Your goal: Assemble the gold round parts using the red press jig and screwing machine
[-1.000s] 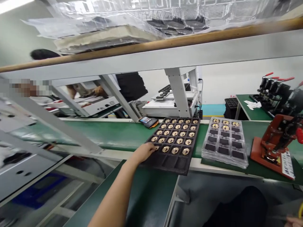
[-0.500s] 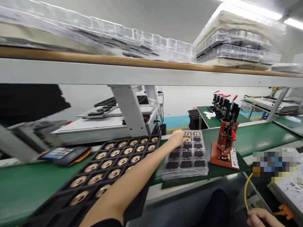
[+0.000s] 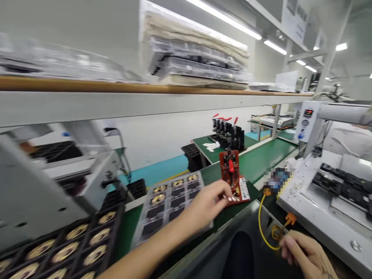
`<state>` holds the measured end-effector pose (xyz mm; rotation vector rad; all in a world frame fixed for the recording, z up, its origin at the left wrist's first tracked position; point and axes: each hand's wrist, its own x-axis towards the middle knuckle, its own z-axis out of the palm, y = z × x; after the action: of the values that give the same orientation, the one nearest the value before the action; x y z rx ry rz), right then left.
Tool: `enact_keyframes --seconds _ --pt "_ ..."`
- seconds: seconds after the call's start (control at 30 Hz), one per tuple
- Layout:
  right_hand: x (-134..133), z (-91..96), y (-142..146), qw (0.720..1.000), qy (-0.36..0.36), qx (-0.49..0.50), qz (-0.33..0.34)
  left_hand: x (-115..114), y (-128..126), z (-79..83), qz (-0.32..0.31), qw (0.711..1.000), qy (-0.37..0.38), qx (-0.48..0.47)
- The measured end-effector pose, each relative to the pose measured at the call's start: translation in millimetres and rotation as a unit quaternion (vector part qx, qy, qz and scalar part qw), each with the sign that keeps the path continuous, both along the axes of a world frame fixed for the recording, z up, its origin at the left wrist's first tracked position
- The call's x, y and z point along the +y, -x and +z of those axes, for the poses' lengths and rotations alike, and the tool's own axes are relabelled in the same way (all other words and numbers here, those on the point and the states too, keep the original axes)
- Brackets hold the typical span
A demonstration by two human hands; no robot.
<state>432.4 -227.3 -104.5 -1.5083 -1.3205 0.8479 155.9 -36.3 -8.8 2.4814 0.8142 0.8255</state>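
Note:
My left hand (image 3: 207,201) reaches across to the front of a red toggle-clamp fixture (image 3: 229,170). Its fingers are closed, their tips low at the fixture's base by a small shiny piece; what they hold is unclear. Under that forearm lies a clear plastic tray (image 3: 200,180) with black-lined pockets, several of them holding gold ring-shaped parts (image 3: 158,199). At lower right my right hand (image 3: 305,252) is pinched closed beside a yellow cable (image 3: 260,221). A small gold-coloured loop (image 3: 275,232) shows at its fingertips, too blurred to tell whether it is held.
A black tray (image 3: 83,242) of gold rings fills the lower left. White machine equipment (image 3: 325,205) stands at right, near an orange connector (image 3: 291,218). Overhead runs a shelf (image 3: 174,102) with stacked clear trays. Black clamps with red handles (image 3: 229,131) stand on a farther green table.
The view has swung right. My left hand has moved from the clear tray's back pockets to the red fixture. My right hand has come further into view, and the gold-coloured loop now shows by it.

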Motion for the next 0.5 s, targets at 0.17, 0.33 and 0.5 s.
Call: enact_keyframes --seconds 0.17,0.33,0.5 --pt "5.0 48.1 -0.2 0.988 -0.112 0.106 -0.001 -52.9 -93.9 1.9 -0.268 0.947 -0.153 -0.085" --pt "-16.3 57.8 -25.5 0.988 -0.115 0.076 -0.075 -60.5 -156.1 -4.0 -0.330 0.915 -0.211 -0.092" --pt "-58.0 45.4 -66.2 0.976 -0.111 0.093 -0.162 -79.8 -209.6 -5.1 -0.412 0.897 -0.145 -0.070"
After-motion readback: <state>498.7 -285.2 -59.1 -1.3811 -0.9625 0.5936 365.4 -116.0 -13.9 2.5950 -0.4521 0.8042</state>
